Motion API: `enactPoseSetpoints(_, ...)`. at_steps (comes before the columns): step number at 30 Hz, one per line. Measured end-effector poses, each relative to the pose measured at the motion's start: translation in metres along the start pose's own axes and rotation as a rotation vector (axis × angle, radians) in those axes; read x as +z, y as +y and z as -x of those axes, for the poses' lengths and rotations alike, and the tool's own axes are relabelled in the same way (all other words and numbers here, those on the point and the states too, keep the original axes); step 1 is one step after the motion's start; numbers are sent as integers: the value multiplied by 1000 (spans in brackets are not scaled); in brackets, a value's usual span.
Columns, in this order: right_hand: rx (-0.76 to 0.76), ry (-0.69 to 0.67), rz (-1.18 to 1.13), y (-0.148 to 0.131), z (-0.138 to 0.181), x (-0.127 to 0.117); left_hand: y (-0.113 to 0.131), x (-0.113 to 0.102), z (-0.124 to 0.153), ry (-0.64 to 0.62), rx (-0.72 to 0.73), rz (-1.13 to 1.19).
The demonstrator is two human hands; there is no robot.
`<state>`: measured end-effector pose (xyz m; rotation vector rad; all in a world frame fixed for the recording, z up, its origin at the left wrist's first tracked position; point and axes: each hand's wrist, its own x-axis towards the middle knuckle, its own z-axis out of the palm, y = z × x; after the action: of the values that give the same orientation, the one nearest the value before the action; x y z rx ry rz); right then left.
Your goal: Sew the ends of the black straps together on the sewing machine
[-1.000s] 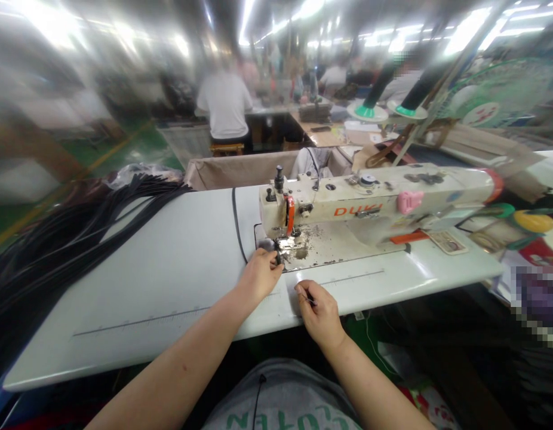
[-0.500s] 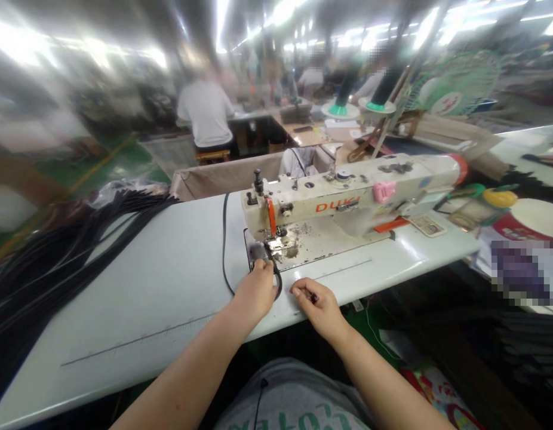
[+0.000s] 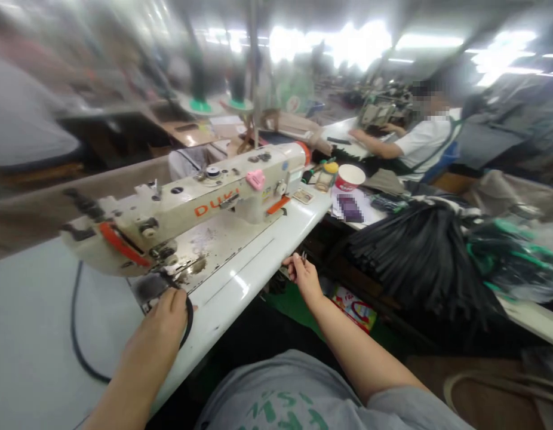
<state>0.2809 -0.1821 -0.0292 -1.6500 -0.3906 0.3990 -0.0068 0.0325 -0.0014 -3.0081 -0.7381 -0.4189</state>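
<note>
My left hand [image 3: 162, 319] rests on the white sewing table [image 3: 240, 280] just in front of the needle area, fingers curled over a thin black strap [image 3: 187, 322] that loops back across the table. The cream sewing machine [image 3: 191, 203] stands behind it. My right hand [image 3: 301, 272] is off the table's right edge, pinched round a small metal tool [image 3: 303, 257], likely thread snips.
A pile of black straps [image 3: 420, 251] lies to the right, beside green-trimmed bundles [image 3: 504, 257]. A red and white cup [image 3: 349, 177] stands at the machine's far end. Another person [image 3: 420, 140] sits at the following bench. Thread cones [image 3: 200, 104] stand behind.
The view has swung to the right. My right hand has left the table top and moved right past its edge with the tool. My left hand stays on the strap by the needle.
</note>
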Motion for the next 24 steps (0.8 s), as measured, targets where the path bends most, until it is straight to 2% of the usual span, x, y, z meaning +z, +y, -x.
enactPoseSetpoints(3, 12, 242, 77, 13, -18, -44, -1, 3, 4, 30, 75, -75)
enactPoseSetpoints(7, 48, 502, 252, 14, -37, -109, -5, 10, 7, 90, 77, -87)
enactPoseSetpoints(10, 98, 610, 426, 0, -46, -153, -17, 21, 8, 28, 73, -69)
enactPoseSetpoints(12, 140, 654, 542, -12, -51, -173, -26, 29, 9, -45, 61, -61)
enactPoseSetpoints(15, 211, 715, 678, -29, -60, -189, -33, 36, 11, -107, 47, -68)
enactPoseSetpoints(18, 285, 758, 747, -41, -74, -194, -29, 37, 14, -87, 48, -104)
enactPoseSetpoints(24, 386, 805, 688, -46, -94, -204, -28, 43, 18, -53, 60, -107)
